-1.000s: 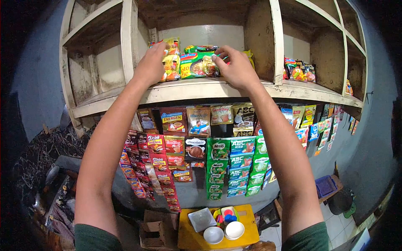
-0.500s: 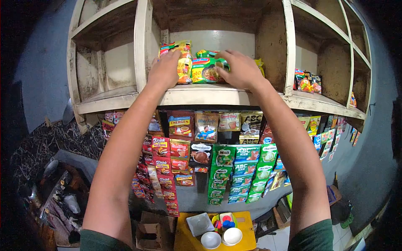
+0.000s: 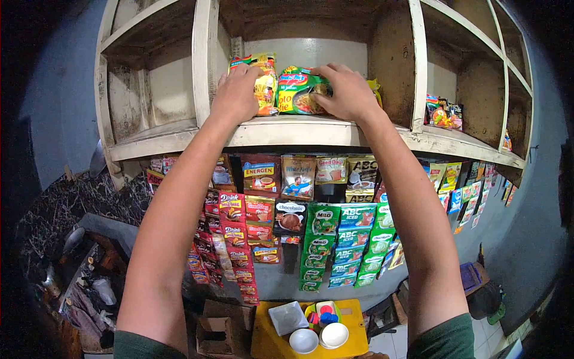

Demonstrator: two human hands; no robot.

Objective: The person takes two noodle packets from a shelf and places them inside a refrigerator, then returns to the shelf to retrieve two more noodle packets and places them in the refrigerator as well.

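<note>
My left hand [image 3: 235, 94] curls over the left side of yellow instant noodle packets [image 3: 265, 90] standing in the middle shelf compartment. Its fingertips press on their top and front, and the thumb is hidden. Right beside them stands a green instant noodle packet [image 3: 293, 97] marked "Soto Mie", its upper edge tilted back. My right hand [image 3: 347, 93] grips this packet's right side, the thumb in front and the fingers over the top. Part of another yellow packet [image 3: 375, 88] shows behind the right hand.
The wooden shelf [image 3: 287, 133] has upright dividers around this compartment. More noodle packets [image 3: 443, 112] stand in the right compartment. Strips of drink sachets [image 3: 319, 239] hang below the shelf. Further down, a yellow table [image 3: 353, 311] bears white bowls [image 3: 304, 341] and a tray.
The green packet now stands taller and more upright, my right hand still at its right side. My left hand stays on the yellow packets. The view has shifted slightly.
</note>
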